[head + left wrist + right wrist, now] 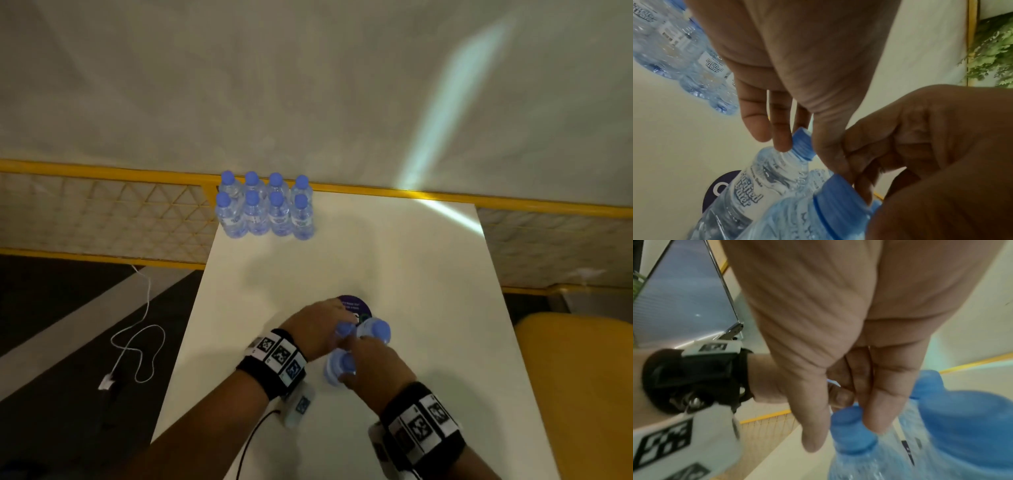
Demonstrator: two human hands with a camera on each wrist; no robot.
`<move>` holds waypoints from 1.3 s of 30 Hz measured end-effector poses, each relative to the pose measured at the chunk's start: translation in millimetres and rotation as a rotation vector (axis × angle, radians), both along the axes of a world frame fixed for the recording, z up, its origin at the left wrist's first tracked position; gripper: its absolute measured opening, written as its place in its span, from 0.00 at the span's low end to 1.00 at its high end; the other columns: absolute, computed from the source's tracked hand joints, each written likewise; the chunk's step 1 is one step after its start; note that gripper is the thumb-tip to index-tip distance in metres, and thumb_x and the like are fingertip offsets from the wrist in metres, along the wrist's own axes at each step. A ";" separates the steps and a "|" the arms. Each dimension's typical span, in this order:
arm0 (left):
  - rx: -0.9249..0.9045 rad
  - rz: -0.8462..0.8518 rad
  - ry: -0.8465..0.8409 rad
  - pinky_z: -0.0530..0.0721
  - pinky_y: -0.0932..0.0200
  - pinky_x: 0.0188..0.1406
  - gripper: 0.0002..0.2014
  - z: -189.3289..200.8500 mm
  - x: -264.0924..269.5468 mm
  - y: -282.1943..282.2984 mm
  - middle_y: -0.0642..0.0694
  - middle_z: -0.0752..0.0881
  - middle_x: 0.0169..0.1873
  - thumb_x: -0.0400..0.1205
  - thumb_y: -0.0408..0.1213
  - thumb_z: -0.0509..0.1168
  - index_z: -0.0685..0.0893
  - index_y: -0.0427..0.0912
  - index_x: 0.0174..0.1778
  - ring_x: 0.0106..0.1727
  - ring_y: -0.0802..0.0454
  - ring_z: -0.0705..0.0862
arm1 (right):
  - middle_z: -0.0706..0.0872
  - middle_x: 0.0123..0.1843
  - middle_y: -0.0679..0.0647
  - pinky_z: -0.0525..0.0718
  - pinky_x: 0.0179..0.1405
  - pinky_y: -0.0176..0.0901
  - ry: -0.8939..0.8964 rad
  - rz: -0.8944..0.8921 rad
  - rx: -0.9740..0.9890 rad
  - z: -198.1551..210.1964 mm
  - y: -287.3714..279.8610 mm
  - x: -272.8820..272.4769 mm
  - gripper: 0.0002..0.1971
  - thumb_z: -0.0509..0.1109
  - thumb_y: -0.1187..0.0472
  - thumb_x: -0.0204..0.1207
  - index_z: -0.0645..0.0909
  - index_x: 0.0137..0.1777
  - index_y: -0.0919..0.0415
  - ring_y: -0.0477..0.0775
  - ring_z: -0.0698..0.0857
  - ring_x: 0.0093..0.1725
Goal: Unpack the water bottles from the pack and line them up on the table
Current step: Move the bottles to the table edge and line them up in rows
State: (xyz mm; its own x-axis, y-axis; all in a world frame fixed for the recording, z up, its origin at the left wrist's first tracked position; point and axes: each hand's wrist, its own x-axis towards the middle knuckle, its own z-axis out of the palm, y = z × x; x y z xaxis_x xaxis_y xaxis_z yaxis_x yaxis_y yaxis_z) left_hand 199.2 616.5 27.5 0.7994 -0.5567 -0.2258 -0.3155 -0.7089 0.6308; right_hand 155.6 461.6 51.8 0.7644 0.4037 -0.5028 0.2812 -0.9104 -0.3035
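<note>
Both hands work together at the near worktop point(428, 274). The left hand point(318, 329) pinches one upright bottle point(760, 186) at its cap; the right hand point(373, 363) grips the neighbouring cap point(851, 431). Placed bottles point(265, 205) stand well beyond, far-left.

Hands point(346, 342) hide the near bottles' point(375, 330) bodies.

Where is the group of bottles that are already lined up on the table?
In the head view, the eight lined-up bottles stand in two rows of four at the table's far left corner, beside the yellow rail, well beyond both hands.
</note>
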 end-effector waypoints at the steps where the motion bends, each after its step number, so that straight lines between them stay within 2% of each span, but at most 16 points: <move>1: 0.003 0.004 -0.011 0.86 0.42 0.55 0.08 1.8 0.0 -2.1 0.40 0.87 0.50 0.78 0.39 0.72 0.89 0.38 0.49 0.54 0.43 0.85 | 0.85 0.62 0.59 0.79 0.51 0.44 -0.002 -0.003 -0.036 -0.3 0.9 -1.2 0.14 0.63 0.59 0.82 0.78 0.64 0.63 0.58 0.85 0.59; 3: 0.025 0.005 -0.035 0.85 0.45 0.56 0.07 3.6 -1.1 -5.2 0.40 0.87 0.51 0.78 0.35 0.73 0.90 0.38 0.50 0.55 0.44 0.85 | 0.85 0.61 0.60 0.81 0.53 0.45 -0.023 -0.018 -0.074 -2.7 0.6 -2.8 0.13 0.63 0.60 0.82 0.79 0.63 0.64 0.58 0.85 0.59; 5: 0.057 0.001 -0.042 0.85 0.45 0.57 0.07 0.5 -1.6 -6.4 0.40 0.87 0.53 0.80 0.35 0.73 0.90 0.37 0.52 0.57 0.45 0.84 | 0.85 0.58 0.59 0.81 0.50 0.45 -0.017 -0.026 -0.089 -4.0 0.7 -5.2 0.12 0.63 0.61 0.82 0.80 0.62 0.64 0.58 0.86 0.57; 7: 0.088 0.011 -0.022 0.85 0.42 0.56 0.08 -3.6 -1.6 -7.7 0.40 0.85 0.54 0.80 0.35 0.72 0.89 0.37 0.53 0.55 0.44 0.84 | 0.84 0.53 0.58 0.81 0.50 0.45 -0.007 -0.034 -0.093 -4.4 2.2 -8.7 0.12 0.64 0.62 0.81 0.80 0.61 0.65 0.59 0.87 0.56; 9: 0.117 0.042 0.000 0.85 0.43 0.54 0.11 -7.0 0.4 -8.9 0.41 0.82 0.56 0.79 0.35 0.73 0.88 0.38 0.56 0.52 0.40 0.85 | 0.85 0.54 0.58 0.81 0.47 0.46 -0.038 -0.061 -0.055 -3.0 2.3 -11.7 0.11 0.65 0.62 0.80 0.81 0.59 0.64 0.59 0.87 0.53; 12: 0.128 0.089 0.013 0.83 0.47 0.51 0.11 -8.2 4.9 -6.0 0.42 0.79 0.57 0.80 0.36 0.73 0.86 0.39 0.57 0.49 0.37 0.86 | 0.83 0.50 0.58 0.74 0.40 0.43 -0.051 -0.097 0.025 1.8 2.0 -15.4 0.09 0.65 0.60 0.79 0.82 0.53 0.64 0.60 0.86 0.50; 14: 0.093 0.123 -0.009 0.83 0.47 0.53 0.13 -7.6 15.6 1.1 0.42 0.80 0.57 0.81 0.36 0.73 0.86 0.40 0.60 0.51 0.38 0.85 | 0.83 0.48 0.58 0.72 0.39 0.42 -0.071 -0.100 0.085 5.3 1.9 -12.4 0.08 0.65 0.59 0.78 0.82 0.48 0.63 0.58 0.82 0.45; 17: 0.037 0.187 -0.068 0.81 0.48 0.59 0.16 0.8 45.7 15.5 0.42 0.81 0.59 0.82 0.37 0.73 0.85 0.40 0.66 0.56 0.38 0.84 | 0.84 0.45 0.56 0.76 0.40 0.44 -0.147 -0.169 0.178 10.6 2.4 5.5 0.06 0.67 0.55 0.74 0.77 0.39 0.55 0.54 0.78 0.42; 18: 0.015 0.209 -0.092 0.80 0.48 0.60 0.16 4.9 58.9 20.1 0.42 0.81 0.59 0.83 0.37 0.73 0.84 0.39 0.67 0.56 0.38 0.84 | 0.83 0.43 0.55 0.77 0.41 0.45 -0.160 -0.188 0.192 12.2 3.5 15.6 0.07 0.68 0.54 0.73 0.77 0.38 0.56 0.55 0.79 0.42; 21: -0.031 0.257 -0.156 0.80 0.48 0.62 0.18 21.2 103.4 29.5 0.40 0.81 0.61 0.84 0.35 0.72 0.83 0.38 0.69 0.59 0.39 0.83 | 0.79 0.39 0.54 0.73 0.37 0.44 -0.169 -0.247 0.248 15.2 8.8 55.4 0.15 0.68 0.47 0.68 0.82 0.42 0.60 0.59 0.79 0.39; 24: -0.037 0.303 -0.203 0.77 0.51 0.59 0.19 33.4 151.4 36.3 0.39 0.81 0.64 0.85 0.36 0.72 0.82 0.38 0.72 0.61 0.38 0.82 | 0.73 0.34 0.51 0.68 0.35 0.42 -0.232 -0.274 0.268 12.1 17.4 101.0 0.15 0.67 0.47 0.68 0.80 0.37 0.60 0.59 0.77 0.35; 27: -0.028 0.325 -0.210 0.78 0.47 0.63 0.20 35.5 195.2 40.4 0.37 0.80 0.68 0.86 0.35 0.71 0.80 0.36 0.74 0.66 0.35 0.81 | 0.77 0.37 0.56 0.69 0.35 0.43 -0.284 -0.280 0.276 11.0 28.7 146.1 0.13 0.71 0.52 0.72 0.82 0.40 0.63 0.64 0.82 0.40; 31: 0.018 0.370 -0.241 0.79 0.44 0.66 0.20 22.4 237.7 43.9 0.38 0.80 0.72 0.87 0.34 0.69 0.79 0.37 0.76 0.70 0.36 0.80 | 0.83 0.49 0.61 0.71 0.40 0.42 -0.298 -0.303 0.212 3.3 42.1 197.9 0.14 0.68 0.51 0.76 0.82 0.48 0.64 0.65 0.84 0.49; 36: 0.165 0.416 -0.442 0.81 0.40 0.58 0.15 -7.9 266.9 51.8 0.47 0.88 0.58 0.83 0.43 0.71 0.86 0.47 0.66 0.60 0.38 0.85 | 0.81 0.55 0.60 0.80 0.51 0.47 -0.262 -0.308 0.172 -12.4 51.6 243.6 0.14 0.66 0.52 0.78 0.82 0.55 0.61 0.62 0.84 0.54; 39: 0.219 0.427 -0.448 0.76 0.40 0.67 0.17 -22.9 274.9 52.7 0.51 0.88 0.63 0.85 0.45 0.70 0.84 0.52 0.70 0.65 0.42 0.82 | 0.80 0.58 0.59 0.79 0.51 0.46 -0.266 -0.322 0.157 -23.9 55.8 264.9 0.14 0.64 0.53 0.80 0.81 0.59 0.60 0.62 0.84 0.55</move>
State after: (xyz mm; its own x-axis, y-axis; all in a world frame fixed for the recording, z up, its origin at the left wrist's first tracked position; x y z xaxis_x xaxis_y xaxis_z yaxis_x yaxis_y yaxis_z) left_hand 474.1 669.2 4.6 0.9830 -0.1483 0.1078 -0.1761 -0.9273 0.3304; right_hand 420.6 517.4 27.9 0.9581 0.1795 -0.2232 0.0778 -0.9130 -0.4006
